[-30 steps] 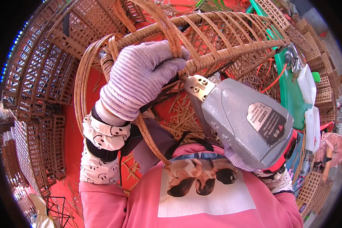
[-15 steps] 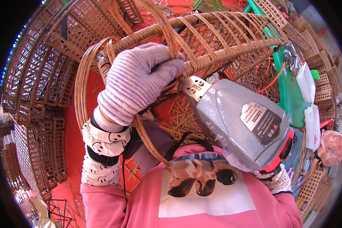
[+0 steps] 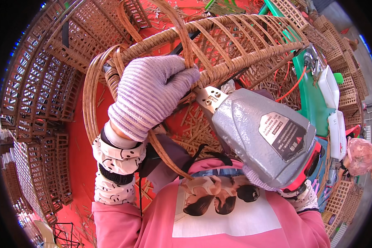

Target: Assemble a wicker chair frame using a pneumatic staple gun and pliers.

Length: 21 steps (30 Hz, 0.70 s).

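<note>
My left hand (image 3: 151, 95), in a lilac knitted glove, grips the woven rim of a large rattan basket frame (image 3: 244, 37) held close in front of me. My right hand (image 3: 256, 180), mostly hidden, holds a grey pneumatic staple gun (image 3: 260, 132) with a red rear part. The gun's metal nose (image 3: 208, 99) presses against the rim right beside my left fingers. Loose rattan hoops (image 3: 91, 95) curve down from the rim past my left wrist.
Stacks of brown woven lattice panels (image 3: 33, 107) fill the left side on a red floor (image 3: 76, 157) strewn with cane scraps. A green machine (image 3: 314, 95) with white parts and an orange hose stands right. Another person's pink-capped head (image 3: 361, 151) shows at far right.
The staple gun has shifted slightly up and left along the rim toward my left hand. My left hand keeps its grip on the rim.
</note>
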### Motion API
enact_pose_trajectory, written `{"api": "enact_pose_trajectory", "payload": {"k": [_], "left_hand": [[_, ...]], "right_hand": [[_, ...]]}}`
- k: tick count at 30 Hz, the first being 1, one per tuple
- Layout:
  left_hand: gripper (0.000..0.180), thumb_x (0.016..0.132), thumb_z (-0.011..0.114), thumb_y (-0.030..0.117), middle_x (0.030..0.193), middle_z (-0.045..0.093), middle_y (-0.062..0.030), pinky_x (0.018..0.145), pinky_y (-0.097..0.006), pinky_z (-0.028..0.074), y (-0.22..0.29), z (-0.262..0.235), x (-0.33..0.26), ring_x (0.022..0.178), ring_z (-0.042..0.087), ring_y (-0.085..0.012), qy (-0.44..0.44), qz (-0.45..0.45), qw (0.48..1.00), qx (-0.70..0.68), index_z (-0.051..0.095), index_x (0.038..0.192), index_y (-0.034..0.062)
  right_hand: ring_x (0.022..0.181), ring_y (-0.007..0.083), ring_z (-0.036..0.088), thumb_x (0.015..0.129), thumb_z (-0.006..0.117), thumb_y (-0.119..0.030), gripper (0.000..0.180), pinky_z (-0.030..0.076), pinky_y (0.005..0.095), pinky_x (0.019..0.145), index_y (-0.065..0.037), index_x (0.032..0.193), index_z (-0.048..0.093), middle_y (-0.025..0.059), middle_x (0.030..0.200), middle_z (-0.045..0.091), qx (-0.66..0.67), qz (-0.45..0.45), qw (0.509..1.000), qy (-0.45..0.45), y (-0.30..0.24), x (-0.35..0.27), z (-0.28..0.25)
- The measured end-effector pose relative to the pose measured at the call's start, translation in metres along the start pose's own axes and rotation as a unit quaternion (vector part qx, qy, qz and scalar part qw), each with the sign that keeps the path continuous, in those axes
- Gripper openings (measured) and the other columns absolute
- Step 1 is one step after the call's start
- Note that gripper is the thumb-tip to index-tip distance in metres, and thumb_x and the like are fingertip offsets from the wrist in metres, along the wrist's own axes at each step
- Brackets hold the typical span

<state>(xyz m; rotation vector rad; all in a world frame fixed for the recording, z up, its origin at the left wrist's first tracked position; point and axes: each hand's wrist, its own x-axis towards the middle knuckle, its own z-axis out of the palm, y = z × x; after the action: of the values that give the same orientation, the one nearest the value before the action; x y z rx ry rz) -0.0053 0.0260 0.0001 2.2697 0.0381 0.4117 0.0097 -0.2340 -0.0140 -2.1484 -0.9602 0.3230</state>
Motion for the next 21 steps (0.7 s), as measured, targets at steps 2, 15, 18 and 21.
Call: {"api": "enact_pose_trajectory", "payload": {"k": [2, 15, 18, 21], "left_hand": [[0.020, 0.083, 0.065, 0.017, 0.060, 0.057, -0.0044, 0.051, -0.025, 0.042, 0.000, -0.001, -0.002, 0.056, 0.049, -0.0057, 0.004, 0.015, 1.000, 0.009, 0.066, 0.081, -0.0028], [0.043, 0.067, 0.074, 0.027, 0.093, 0.063, -0.0162, 0.072, -0.039, 0.049, 0.016, 0.005, -0.012, 0.084, 0.063, -0.0312, -0.069, 0.037, 0.972, 0.224, 0.060, 0.101, 0.0045], [0.047, 0.065, 0.075, 0.037, 0.091, 0.062, -0.0180, 0.074, -0.043, 0.048, 0.014, 0.006, -0.016, 0.085, 0.061, -0.0363, -0.075, -0.043, 0.941, 0.326, 0.060, 0.096, 0.0045], [0.047, 0.066, 0.072, 0.042, 0.087, 0.062, -0.0180, 0.072, -0.044, 0.048, 0.013, 0.011, -0.007, 0.082, 0.061, -0.0361, -0.129, -0.052, 0.926, 0.350, 0.060, 0.091, 0.0040]], "right_hand": [[0.064, 0.0125, 0.059, 0.070, 0.068, 0.000, 0.032, 0.050, 0.0277, 0.062, 0.001, 0.100, 0.057, 0.0047, 0.075, 0.060, -0.004, -0.007, 1.000, 0.002, 0.000, 0.000, 0.001], [0.062, 0.0123, 0.058, 0.074, 0.067, -0.005, 0.029, 0.049, 0.0273, 0.061, -0.001, 0.100, 0.057, 0.0027, 0.073, 0.059, 0.319, 0.210, 0.907, 0.176, 0.000, -0.032, -0.041], [0.058, 0.0113, 0.056, 0.078, 0.066, -0.013, 0.030, 0.047, 0.0255, 0.057, -0.003, 0.103, 0.055, 0.0020, 0.070, 0.057, 0.178, 0.219, 0.941, 0.188, 0.034, -0.048, -0.090], [0.052, 0.0082, 0.052, 0.080, 0.068, -0.020, 0.044, 0.042, 0.0227, 0.045, -0.002, 0.114, 0.046, 0.0014, 0.068, 0.055, 0.090, 0.264, 0.918, 0.283, 0.092, -0.072, -0.128]]}}
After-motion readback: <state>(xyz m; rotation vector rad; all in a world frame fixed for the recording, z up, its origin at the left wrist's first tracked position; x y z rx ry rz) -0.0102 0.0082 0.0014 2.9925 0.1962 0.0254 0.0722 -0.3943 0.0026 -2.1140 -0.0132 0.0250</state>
